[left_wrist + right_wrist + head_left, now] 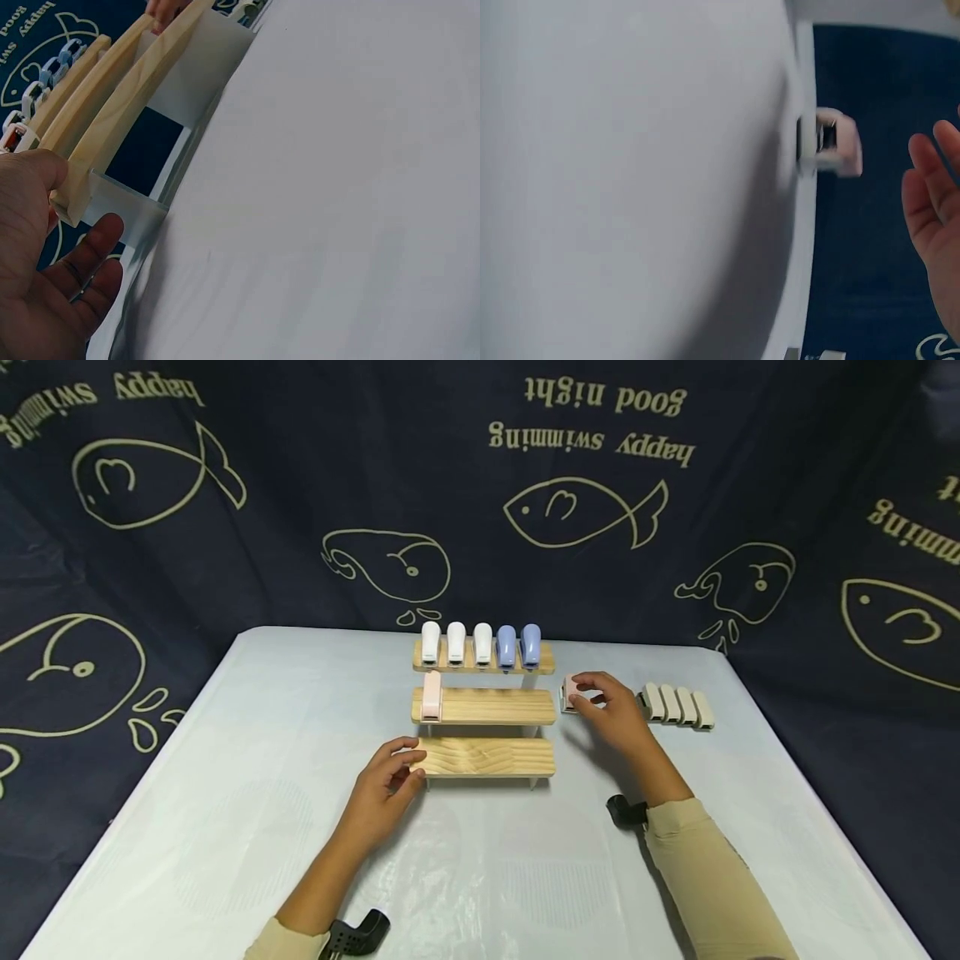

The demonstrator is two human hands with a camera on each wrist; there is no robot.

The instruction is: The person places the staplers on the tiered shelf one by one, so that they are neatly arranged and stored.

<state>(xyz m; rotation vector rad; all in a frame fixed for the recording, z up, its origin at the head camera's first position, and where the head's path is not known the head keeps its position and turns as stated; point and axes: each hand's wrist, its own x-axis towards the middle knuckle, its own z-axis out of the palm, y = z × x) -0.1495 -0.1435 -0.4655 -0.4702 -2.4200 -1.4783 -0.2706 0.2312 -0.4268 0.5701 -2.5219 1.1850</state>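
A three-tier wooden rack [483, 760] stands on the table. My left hand [378, 797] is at the left end of its lowest shelf; in the left wrist view the thumb [49, 166] touches the wood and two fingers extend loosely beside the clear support [124, 210]. Right of the rack sits a pink-and-white mini stapler [567, 696], partly covered by my right hand [618, 714]. The right wrist view shows that stapler [840, 142] upright near the table edge, with relaxed fingers [922, 161] apart from it. Another pink stapler [432, 696] stands at the left of the middle shelf.
On the top shelf [546, 657] three white staplers [456, 643] and two blue staplers [530, 646] stand in a row. Several cream staplers [670, 703] lie side by side, right of my right hand. A dark printed cloth [480, 485] hangs behind the table [225, 760].
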